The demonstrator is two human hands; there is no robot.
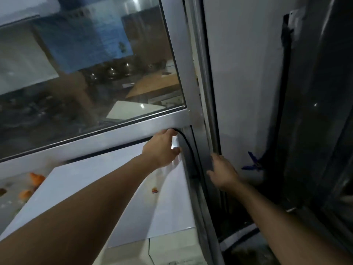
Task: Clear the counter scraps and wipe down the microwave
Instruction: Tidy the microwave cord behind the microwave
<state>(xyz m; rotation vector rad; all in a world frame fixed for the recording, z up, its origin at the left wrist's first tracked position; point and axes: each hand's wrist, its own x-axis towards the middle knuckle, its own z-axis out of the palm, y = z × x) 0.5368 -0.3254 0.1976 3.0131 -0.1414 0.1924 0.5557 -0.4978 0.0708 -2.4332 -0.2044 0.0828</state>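
In front of me a large window pane [80, 73] sits in a pale metal frame [114, 131], its glass dim and full of reflections of the room. A black rubber seal [188, 150] curls loose at the frame's lower corner. To my right stands a white wall [244, 92], then a dark, glossy panel [315, 131]. A blue clip [253, 163] sits low on that wall. The light is low and bluish.

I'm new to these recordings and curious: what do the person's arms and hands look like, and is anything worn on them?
Both forearms are bare, with no sleeves in view. The left hand and right hand wear no gloves, and no rings, watch or bracelets show. The picture is dim and slightly blurred.
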